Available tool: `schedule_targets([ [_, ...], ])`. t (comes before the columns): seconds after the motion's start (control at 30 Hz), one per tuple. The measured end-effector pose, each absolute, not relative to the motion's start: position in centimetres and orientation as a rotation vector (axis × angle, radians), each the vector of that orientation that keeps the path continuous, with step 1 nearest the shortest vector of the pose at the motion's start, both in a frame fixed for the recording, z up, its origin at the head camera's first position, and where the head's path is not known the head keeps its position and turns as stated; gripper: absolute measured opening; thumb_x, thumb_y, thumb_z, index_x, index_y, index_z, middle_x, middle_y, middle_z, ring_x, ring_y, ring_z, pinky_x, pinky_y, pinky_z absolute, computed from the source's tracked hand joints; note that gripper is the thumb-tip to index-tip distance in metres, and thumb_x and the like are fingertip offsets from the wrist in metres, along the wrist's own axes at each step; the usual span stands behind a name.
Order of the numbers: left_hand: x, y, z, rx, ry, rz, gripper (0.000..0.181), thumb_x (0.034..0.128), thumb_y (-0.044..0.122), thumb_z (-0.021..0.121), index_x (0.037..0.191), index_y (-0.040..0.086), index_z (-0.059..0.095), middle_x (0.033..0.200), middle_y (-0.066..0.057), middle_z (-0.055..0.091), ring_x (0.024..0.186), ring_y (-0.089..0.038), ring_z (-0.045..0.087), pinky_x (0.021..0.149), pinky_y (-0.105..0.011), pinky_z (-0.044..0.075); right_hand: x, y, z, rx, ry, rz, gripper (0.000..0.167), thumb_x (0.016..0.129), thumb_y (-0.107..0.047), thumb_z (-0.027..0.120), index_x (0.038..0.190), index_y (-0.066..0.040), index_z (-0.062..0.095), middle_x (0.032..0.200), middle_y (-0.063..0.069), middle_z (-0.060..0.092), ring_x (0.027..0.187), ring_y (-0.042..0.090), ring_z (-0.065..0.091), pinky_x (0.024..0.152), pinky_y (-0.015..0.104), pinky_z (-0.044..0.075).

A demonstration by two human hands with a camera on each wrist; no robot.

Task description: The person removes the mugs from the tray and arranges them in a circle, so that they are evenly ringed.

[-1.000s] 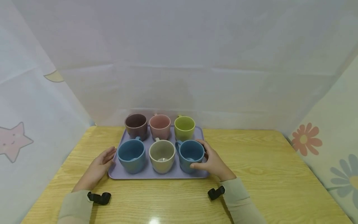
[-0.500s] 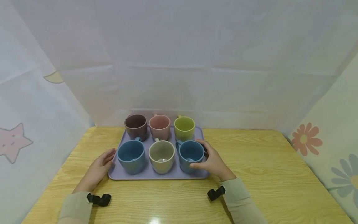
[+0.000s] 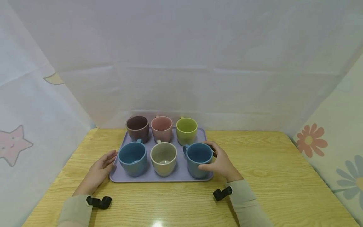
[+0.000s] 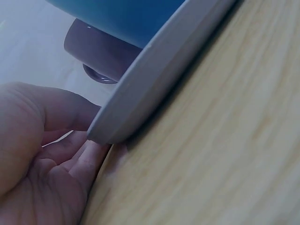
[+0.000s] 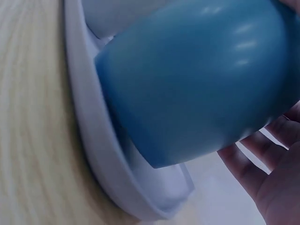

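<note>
A lilac tray [image 3: 175, 178] bears several mugs in two rows. At its front right, my right hand [image 3: 224, 164] grips a blue mug [image 3: 198, 168] around its right side, thumb in front. Seen from the right wrist, that mug [image 5: 197, 84] is close over the tray rim [image 5: 89, 108]; whether its base touches the tray I cannot tell. My left hand [image 3: 99, 168] lies along the tray's left edge, its fingers loosely extended. From the left wrist, those fingers touch the tray's rim [image 4: 136, 98]. A cream mug [image 3: 164, 160] and another blue mug [image 3: 133, 159] stand in the front row.
Behind, a brown mug [image 3: 138, 127], a pink mug [image 3: 161, 127] and a green mug [image 3: 187, 129] form the back row. A white sheet [image 3: 170, 78] hangs behind the wooden table [image 3: 269, 176], whose surface stretches right of the tray.
My right hand has shifted slightly to the right and nearer with its blue mug, widening the gap to the cream mug. The left hand and tray have hardly moved.
</note>
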State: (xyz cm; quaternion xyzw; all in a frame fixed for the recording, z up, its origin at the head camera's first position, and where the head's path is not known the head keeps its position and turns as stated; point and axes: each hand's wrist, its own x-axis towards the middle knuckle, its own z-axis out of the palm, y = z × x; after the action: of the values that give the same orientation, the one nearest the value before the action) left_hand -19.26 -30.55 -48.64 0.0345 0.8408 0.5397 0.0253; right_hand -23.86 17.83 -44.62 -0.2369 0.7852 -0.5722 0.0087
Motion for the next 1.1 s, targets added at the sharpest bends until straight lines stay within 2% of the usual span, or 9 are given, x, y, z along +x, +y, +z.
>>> schedule_targets([
  [0.1, -19.3, -30.7, -48.8, 0.104, 2.593, 1.673, 0.061, 0.1082, 0.012, 0.049, 0.160, -0.002, 0.019, 0.161, -0.024, 0.031, 0.146, -0.043, 0.032, 0.094, -0.002, 0.036, -24.0, 18.6, -44.4, -0.746, 2.433, -1.831, 0.083, 0.073, -0.015, 0.092, 0.144, -0.009, 0.050, 0.134, 0.009, 0.059, 0.119, 0.027, 0.055, 0.103, 0.052, 0.043],
  [0.23, -19.5, -30.8, -48.8, 0.115, 2.596, 1.668, 0.062, 0.1081, 0.013, 0.049, 0.160, -0.001, 0.019, 0.161, -0.024, 0.032, 0.146, -0.043, 0.032, 0.094, -0.002, 0.036, -24.2, 19.7, -43.9, -0.768, 2.385, -1.939, 0.082, 0.076, -0.011, 0.090, 0.145, -0.002, 0.046, 0.135, 0.013, 0.057, 0.119, 0.021, 0.057, 0.102, 0.035, 0.047],
  [0.33, -19.5, -30.9, -48.8, 0.123, 2.596, 1.671, 0.062, 0.1081, 0.013, 0.050, 0.160, -0.002, 0.020, 0.161, -0.024, 0.031, 0.145, -0.044, 0.032, 0.094, -0.002, 0.036, -24.3, 20.5, -43.7, -0.767, 2.363, -2.022, 0.081, 0.076, -0.004, 0.087, 0.145, 0.002, 0.044, 0.134, 0.009, 0.057, 0.117, 0.014, 0.058, 0.099, 0.023, 0.047],
  [0.5, -19.3, -30.9, -48.8, 0.126, 2.586, 1.682, 0.062, 0.1081, 0.014, 0.050, 0.160, -0.002, 0.020, 0.161, -0.024, 0.031, 0.145, -0.044, 0.031, 0.094, -0.002, 0.036, -24.4, 21.8, -43.6, -0.709, 2.395, -2.098, 0.079, 0.077, 0.005, 0.081, 0.145, 0.006, 0.041, 0.131, -0.001, 0.057, 0.116, 0.011, 0.057, 0.096, 0.021, 0.047],
  [0.67, -19.2, -30.9, -48.8, 0.127, 2.586, 1.682, 0.062, 0.1079, 0.013, 0.050, 0.160, -0.002, 0.021, 0.161, -0.024, 0.032, 0.145, -0.043, 0.032, 0.095, -0.002, 0.036, -24.5, 23.0, -43.6, -0.593, 2.495, -2.135, 0.076, 0.078, 0.009, 0.078, 0.146, 0.004, 0.042, 0.129, -0.002, 0.056, 0.114, 0.012, 0.056, 0.095, 0.020, 0.047],
  [0.97, -19.2, -30.9, -48.8, 0.116, 2.592, 1.678, 0.062, 0.1075, 0.013, 0.051, 0.160, -0.001, 0.021, 0.161, -0.023, 0.032, 0.145, -0.043, 0.032, 0.094, -0.002, 0.036, -25.0, 25.1, -44.1, -0.117, 2.582, -2.135, 0.076, 0.086, -0.007, 0.081, 0.150, -0.006, 0.041, 0.134, 0.000, 0.051, 0.121, 0.012, 0.049, 0.094, 0.016, 0.046],
  [1.1, -19.2, -30.9, -48.7, 0.110, 2.580, 1.689, 0.062, 0.1074, 0.013, 0.051, 0.160, -0.001, 0.021, 0.161, -0.023, 0.032, 0.146, -0.043, 0.032, 0.094, -0.002, 0.036, -25.4, 25.9, -44.1, 0.016, 2.593, -2.136, 0.079, 0.086, -0.013, 0.082, 0.152, -0.008, 0.039, 0.139, 0.002, 0.048, 0.125, 0.013, 0.046, 0.104, 0.029, 0.043],
])
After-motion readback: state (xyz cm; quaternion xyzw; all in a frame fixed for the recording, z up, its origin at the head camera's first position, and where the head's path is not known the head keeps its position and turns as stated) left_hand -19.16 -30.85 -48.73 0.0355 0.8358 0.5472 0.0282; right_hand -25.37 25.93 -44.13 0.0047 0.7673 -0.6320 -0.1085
